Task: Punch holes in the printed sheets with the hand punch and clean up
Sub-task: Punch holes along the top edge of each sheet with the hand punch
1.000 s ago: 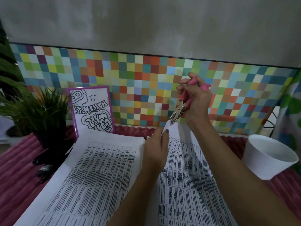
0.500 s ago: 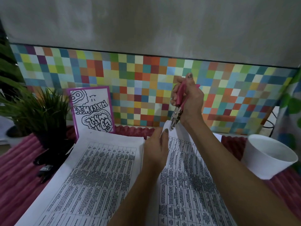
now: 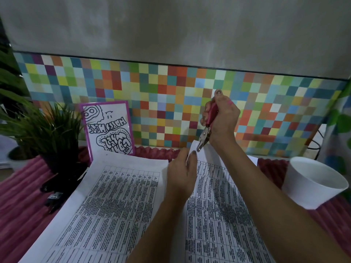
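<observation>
The right hand (image 3: 224, 120) is curled round the pink handles of the punch (image 3: 206, 135), holding it upright with the metal head pointing down. The handles look squeezed close together, though the fingers hide most of them. The head sits over the raised far corner of the sheet (image 3: 218, 205). The left hand (image 3: 182, 171) pinches that same corner just below the head, lifting it off the table and holding it taut.

The rest of this sheet lies flat under both forearms. A second sheet (image 3: 114, 196) lies beside it to the left, their edges meeting under the left wrist. Both rest on a pink ribbed cloth (image 3: 19, 205).

The step in hand seems to be punching a hole at this corner. Whether the hole is cut through cannot be told from here.

Next, the handles would need to be let open and the head slid off the paper without tearing the edge. After that, the left hand would have to shift its pinch to the next spot or move to the second sheet.

A white cup (image 3: 315, 183) stands well to the right, likely handy for scraps. A plant (image 3: 47, 130) and a framed card (image 3: 108, 128) stand at the back left.
</observation>
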The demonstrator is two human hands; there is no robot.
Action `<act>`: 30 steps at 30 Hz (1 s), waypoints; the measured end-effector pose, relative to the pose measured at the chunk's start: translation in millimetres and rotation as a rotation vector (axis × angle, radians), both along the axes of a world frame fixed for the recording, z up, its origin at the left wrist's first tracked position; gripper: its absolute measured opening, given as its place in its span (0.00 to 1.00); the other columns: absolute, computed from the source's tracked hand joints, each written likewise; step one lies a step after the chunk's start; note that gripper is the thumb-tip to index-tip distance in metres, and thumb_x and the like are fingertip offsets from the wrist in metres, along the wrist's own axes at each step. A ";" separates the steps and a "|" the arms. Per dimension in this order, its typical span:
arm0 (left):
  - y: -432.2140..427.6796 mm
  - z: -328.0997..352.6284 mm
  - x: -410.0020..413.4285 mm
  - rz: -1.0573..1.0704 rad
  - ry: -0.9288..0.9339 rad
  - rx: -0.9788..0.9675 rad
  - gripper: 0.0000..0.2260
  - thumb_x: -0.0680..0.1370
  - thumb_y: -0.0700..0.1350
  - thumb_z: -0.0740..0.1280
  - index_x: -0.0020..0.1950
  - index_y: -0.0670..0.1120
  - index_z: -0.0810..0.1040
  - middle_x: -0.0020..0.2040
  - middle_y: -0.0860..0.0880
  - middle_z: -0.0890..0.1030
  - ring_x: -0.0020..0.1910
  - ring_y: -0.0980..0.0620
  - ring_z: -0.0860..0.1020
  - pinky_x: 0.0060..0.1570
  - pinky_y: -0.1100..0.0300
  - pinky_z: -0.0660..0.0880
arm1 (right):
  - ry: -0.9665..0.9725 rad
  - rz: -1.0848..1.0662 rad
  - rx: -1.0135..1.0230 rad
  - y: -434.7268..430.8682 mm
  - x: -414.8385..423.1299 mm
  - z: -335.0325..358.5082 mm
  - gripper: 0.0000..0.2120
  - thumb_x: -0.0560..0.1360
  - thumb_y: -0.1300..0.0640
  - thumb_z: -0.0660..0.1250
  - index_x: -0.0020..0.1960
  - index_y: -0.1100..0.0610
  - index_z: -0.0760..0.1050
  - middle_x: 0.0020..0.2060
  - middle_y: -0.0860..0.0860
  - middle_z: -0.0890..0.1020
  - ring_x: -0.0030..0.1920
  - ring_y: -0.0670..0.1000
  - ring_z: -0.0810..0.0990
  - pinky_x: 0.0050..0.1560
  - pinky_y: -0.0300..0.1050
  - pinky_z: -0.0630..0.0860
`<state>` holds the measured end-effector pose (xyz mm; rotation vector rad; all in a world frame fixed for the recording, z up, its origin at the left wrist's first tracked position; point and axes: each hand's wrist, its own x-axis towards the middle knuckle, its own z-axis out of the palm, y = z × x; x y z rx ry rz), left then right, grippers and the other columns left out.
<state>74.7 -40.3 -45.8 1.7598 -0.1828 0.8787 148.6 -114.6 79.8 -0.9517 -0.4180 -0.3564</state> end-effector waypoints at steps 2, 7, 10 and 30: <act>0.2 2.1 -1.2 -0.004 0.008 -0.008 0.10 0.83 0.49 0.58 0.44 0.47 0.72 0.27 0.55 0.65 0.25 0.55 0.63 0.24 0.50 0.62 | 0.001 0.021 -0.011 0.3 0.0 -1.7 0.11 0.80 0.58 0.63 0.39 0.61 0.71 0.28 0.56 0.74 0.21 0.51 0.69 0.21 0.38 0.66; 0.0 3.2 -2.0 0.043 0.008 0.046 0.09 0.83 0.49 0.59 0.46 0.50 0.75 0.27 0.55 0.69 0.25 0.57 0.67 0.26 0.52 0.67 | 0.056 0.165 -0.119 -7.2 -1.5 -1.3 0.10 0.75 0.54 0.65 0.48 0.62 0.78 0.31 0.55 0.77 0.23 0.50 0.71 0.23 0.40 0.69; -0.6 4.7 -2.5 0.131 0.026 0.080 0.12 0.82 0.53 0.58 0.45 0.49 0.75 0.30 0.53 0.74 0.28 0.56 0.73 0.29 0.49 0.73 | 0.046 0.166 -0.192 -17.3 -4.5 -1.0 0.11 0.75 0.57 0.64 0.51 0.63 0.77 0.32 0.56 0.78 0.24 0.50 0.73 0.24 0.40 0.71; -3.4 15.9 -14.7 0.022 -0.039 -0.158 0.17 0.82 0.41 0.61 0.35 0.54 0.66 0.26 0.56 0.68 0.24 0.60 0.63 0.24 0.63 0.60 | 0.152 -0.052 -0.077 -60.9 3.6 1.6 0.06 0.74 0.62 0.64 0.40 0.62 0.76 0.28 0.57 0.74 0.23 0.52 0.68 0.23 0.40 0.64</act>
